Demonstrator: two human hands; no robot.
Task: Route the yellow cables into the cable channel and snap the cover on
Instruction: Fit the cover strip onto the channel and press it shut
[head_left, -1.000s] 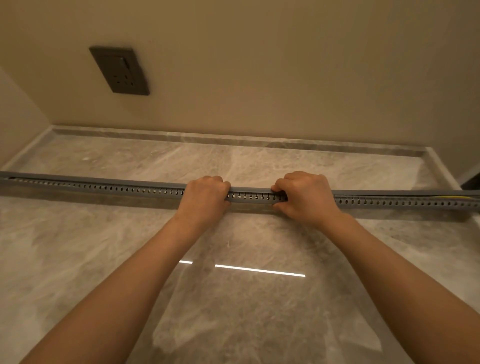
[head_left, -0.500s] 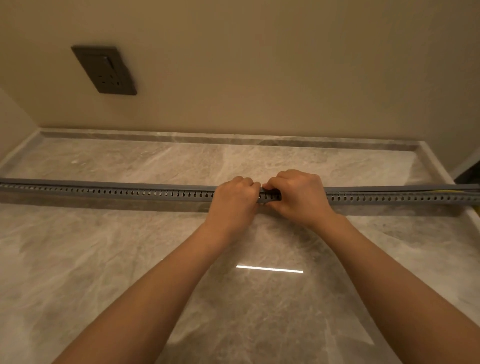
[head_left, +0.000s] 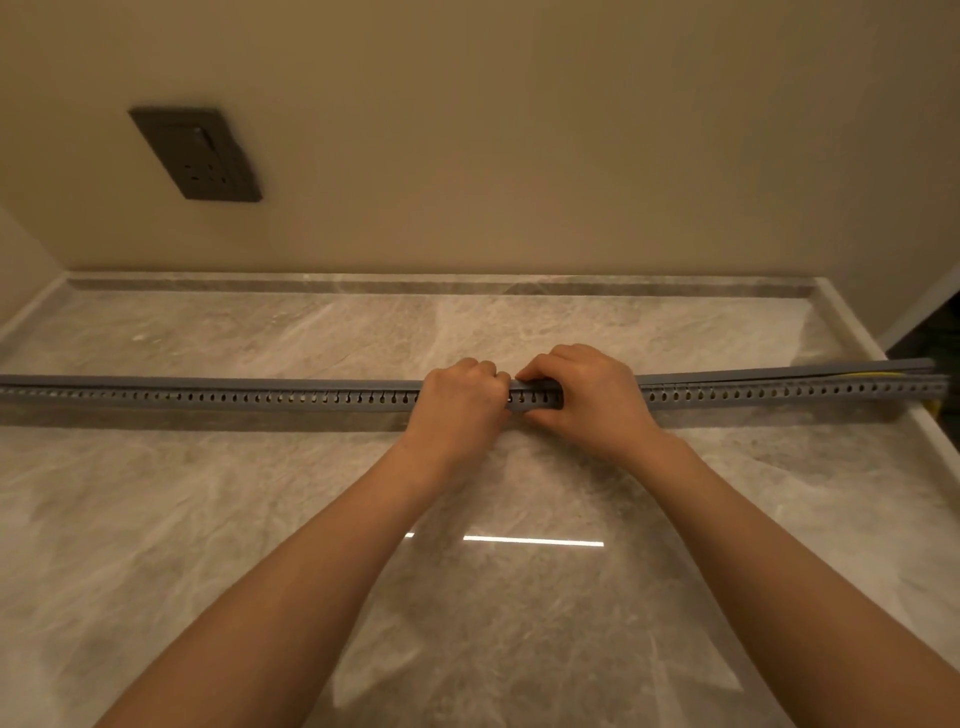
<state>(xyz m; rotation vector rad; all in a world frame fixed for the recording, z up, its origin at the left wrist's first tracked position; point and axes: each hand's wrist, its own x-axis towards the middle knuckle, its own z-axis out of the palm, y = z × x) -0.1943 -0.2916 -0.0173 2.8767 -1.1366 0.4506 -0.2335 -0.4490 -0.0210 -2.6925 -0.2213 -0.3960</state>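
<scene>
A long grey slotted cable channel lies across the marble surface from the left edge to the right. Its grey cover sits flush on the left part and stands slightly lifted toward the right end. There, a thin strip of yellow cable shows in the gap under the cover. My left hand and my right hand are side by side, almost touching, both clamped over the channel and cover near the middle, fingers curled on top and thumbs at the front.
A dark wall socket plate is on the beige wall at the upper left. The marble surface has a raised rim along the back and right edge. A dark gap lies beyond the right rim.
My left hand slid right along the channel until it met my right hand, which stayed put. Since half a second ago both hands have held the same spot; only the view shifted slightly.
</scene>
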